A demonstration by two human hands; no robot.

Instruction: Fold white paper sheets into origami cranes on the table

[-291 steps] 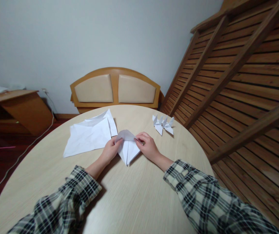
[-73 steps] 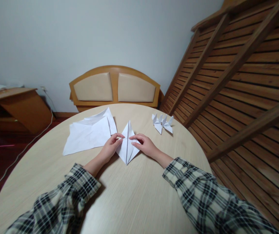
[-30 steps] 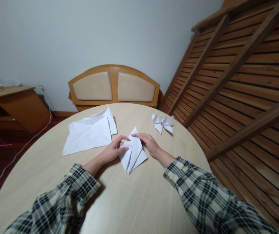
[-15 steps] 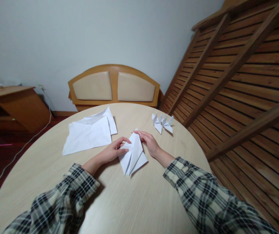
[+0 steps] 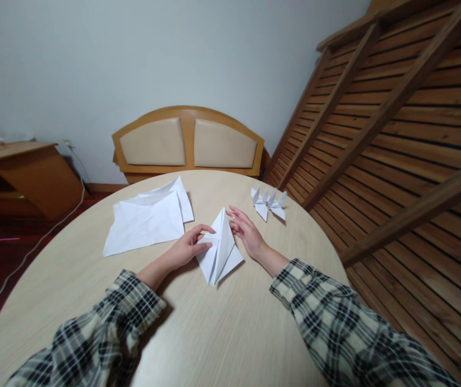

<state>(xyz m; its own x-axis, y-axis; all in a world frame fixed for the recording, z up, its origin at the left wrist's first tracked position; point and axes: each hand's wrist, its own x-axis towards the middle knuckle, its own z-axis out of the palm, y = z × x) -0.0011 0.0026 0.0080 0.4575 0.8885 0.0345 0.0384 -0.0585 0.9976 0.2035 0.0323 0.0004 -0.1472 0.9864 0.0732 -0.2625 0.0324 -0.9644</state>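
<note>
A white folded paper [image 5: 223,250], kite-shaped with layered flaps, lies on the table in front of me, one narrow tip pointing away. My left hand [image 5: 190,247] pinches its left corner between thumb and fingers. Beside the upper right edge is my right hand [image 5: 247,232], its fingers apart and holding nothing; whether a fingertip still touches the paper I cannot tell.
Creased white sheets [image 5: 148,223] lie to the left on the round wooden table [image 5: 230,333]. Small folded paper cranes [image 5: 269,204] stand at the back right. Behind are a padded headboard [image 5: 190,140] and a slatted wooden frame [image 5: 395,134] leaning on the right.
My right hand has let go of the paper's far tip, its fingers spreading to the right. The folded paper has shifted slightly away from me, with my left hand still on it.
</note>
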